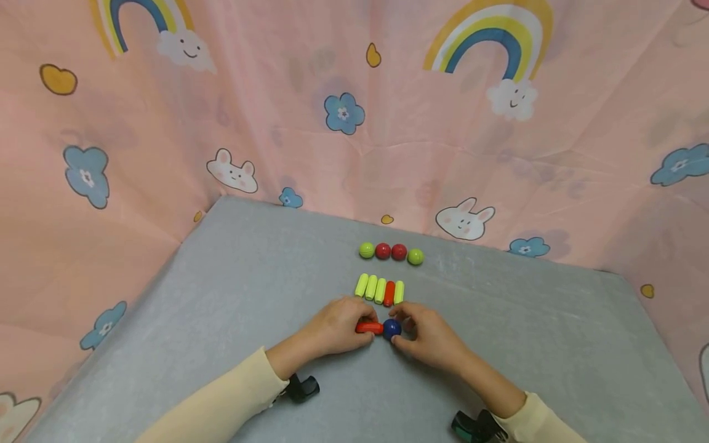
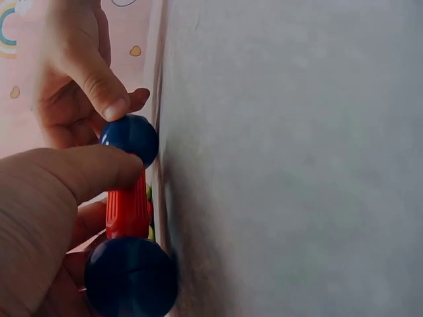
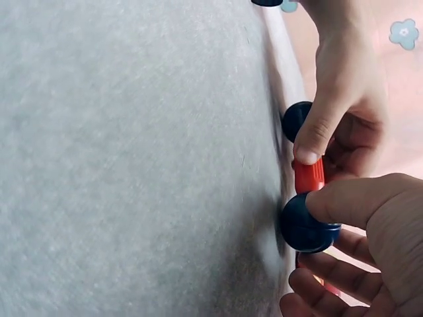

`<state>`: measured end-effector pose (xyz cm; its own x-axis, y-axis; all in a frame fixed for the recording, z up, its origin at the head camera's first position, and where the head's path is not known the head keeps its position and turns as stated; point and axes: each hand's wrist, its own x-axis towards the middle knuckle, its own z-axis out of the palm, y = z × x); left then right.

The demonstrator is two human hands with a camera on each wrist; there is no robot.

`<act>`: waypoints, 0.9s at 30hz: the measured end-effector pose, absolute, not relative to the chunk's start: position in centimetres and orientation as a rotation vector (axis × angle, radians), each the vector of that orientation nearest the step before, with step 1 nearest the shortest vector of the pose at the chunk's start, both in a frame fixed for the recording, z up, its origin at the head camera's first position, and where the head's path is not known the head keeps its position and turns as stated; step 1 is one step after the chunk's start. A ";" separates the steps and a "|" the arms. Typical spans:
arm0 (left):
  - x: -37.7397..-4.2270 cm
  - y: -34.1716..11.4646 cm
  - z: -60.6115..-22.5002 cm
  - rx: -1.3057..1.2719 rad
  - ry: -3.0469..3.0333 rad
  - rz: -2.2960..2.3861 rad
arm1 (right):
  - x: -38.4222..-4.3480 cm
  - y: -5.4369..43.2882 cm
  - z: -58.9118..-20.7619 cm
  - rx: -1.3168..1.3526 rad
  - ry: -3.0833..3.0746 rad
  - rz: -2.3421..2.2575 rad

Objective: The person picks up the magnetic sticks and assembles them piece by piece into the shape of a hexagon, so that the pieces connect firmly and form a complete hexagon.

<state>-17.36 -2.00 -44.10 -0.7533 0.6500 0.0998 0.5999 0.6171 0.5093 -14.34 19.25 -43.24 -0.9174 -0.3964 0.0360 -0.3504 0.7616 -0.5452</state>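
Observation:
A red ribbed rod [image 1: 369,328] lies between two blue balls, close to the grey tabletop. My left hand [image 1: 342,326] grips the rod, its thumb along the near side. The left-end blue ball [image 2: 132,277] shows large in the left wrist view and is hidden by the left hand in the head view. At the rod's other end, my right hand [image 1: 434,337] pinches the second blue ball [image 1: 392,329] between thumb and fingers. That ball [image 3: 309,224] touches the rod's end in the right wrist view; the right hand's lower fingers are spread loosely beneath.
Just beyond the hands lies a row of several yellow-green rods [image 1: 371,287] with one red rod [image 1: 389,293] among them. Farther back, two red balls [image 1: 383,251] sit between two green balls [image 1: 367,250]. A pink printed curtain [image 1: 388,172] borders the grey tabletop [image 1: 266,264].

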 end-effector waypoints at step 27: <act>-16.9 -3.5 -43.9 0.902 2.759 0.845 | -19.6 20.2 -43.3 -0.387 3.014 -0.650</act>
